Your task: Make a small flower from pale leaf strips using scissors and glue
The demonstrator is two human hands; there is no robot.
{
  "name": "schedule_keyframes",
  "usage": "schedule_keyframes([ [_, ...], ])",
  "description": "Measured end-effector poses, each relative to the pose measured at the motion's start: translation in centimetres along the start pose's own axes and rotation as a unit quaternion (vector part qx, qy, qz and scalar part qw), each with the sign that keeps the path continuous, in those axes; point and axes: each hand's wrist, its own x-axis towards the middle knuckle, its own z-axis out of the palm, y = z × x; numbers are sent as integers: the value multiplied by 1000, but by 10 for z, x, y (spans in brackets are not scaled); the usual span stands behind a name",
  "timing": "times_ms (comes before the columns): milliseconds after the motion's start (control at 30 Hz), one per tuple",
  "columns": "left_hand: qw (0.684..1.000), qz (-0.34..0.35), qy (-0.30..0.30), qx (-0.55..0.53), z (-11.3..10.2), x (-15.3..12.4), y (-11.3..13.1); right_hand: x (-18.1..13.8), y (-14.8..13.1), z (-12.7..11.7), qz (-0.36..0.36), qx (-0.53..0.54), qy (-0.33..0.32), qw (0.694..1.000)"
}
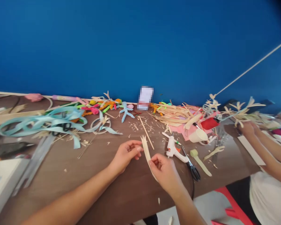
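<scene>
My right hand point(163, 172) pinches a pale cream strip point(146, 149), like ribbon or dried husk, near its lower part. Its upper end is cut or split into several thin points, and the lower end passes behind the hand. Close to the strip's left side is my left hand point(128, 153), with fingers loosely bent and apart; nothing shows in them. A thin wooden stick point(146, 132) lies on the table just beyond, among small pale scraps. To the right of the strip are a white glue gun point(173, 149) and black-handled scissors point(194, 172).
Light blue ribbon point(44, 123) is heaped at the left, near clear glue sticks point(38, 159) and a white box point(7, 181). Pale strips point(178, 113) and a white cup point(198, 135) lie back right. A co-worker's arms point(264, 142) reach in at the right. A blue wall point(131, 47) stands behind.
</scene>
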Motion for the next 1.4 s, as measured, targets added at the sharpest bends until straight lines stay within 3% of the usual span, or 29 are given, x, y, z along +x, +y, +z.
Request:
schedule_keyframes([
  [133, 999, -4, 45, -2, -4, 4, -3, 3, -1, 24, 0, -2, -21, 1000],
  [467, 1000, -23, -12, 8, -5, 3, -11, 35, -4, 24, 10, 112, -12, 994],
  [633, 1000, -17, -3, -1, -6, 5, -13, 37, -6, 29, 14, 126, -13, 992],
  [933, 999, -34, -11, -15, -5, 5, -12, 37, -5, 38, 90, 262, 12, 961],
  [1400, 999, -41, 17, -23, -3, 6, -15, 35, 1, 53, 106, 336, 55, 934],
])
